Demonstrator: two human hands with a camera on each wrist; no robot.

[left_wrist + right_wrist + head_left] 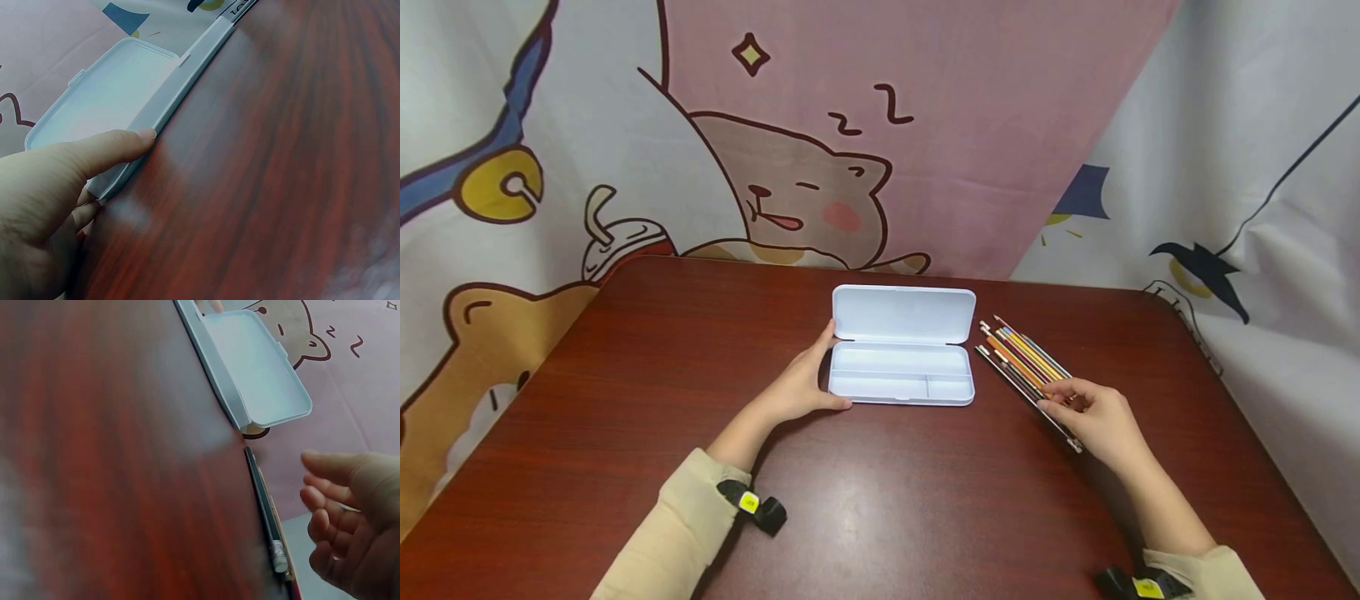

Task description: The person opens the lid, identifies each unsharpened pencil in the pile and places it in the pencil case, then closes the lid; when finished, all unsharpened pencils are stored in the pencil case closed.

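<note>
A pale, shallow pencil case (880,360) lies with its lid (904,313) raised at the back; no pencils show in its compartments. My left hand (801,383) holds the case's left end, thumb along the front edge and fingers round the far side. In the left wrist view the thumb (119,150) presses the front wall. Right of the case, several colored pencils (1017,354) lie in a slanting bunch, a dark pencil (259,487) nearest the front. Over their near ends hovers my right hand (1097,417), fingers loosely bent, a gap between thumb and fingers.
The brown wooden table (880,500) carries the case and pencils. Behind it hangs a cartoon-printed cloth (970,167). Each wrist wears a black strap with a yellow tag, the left strap (767,515) beside a beige sleeve (670,525).
</note>
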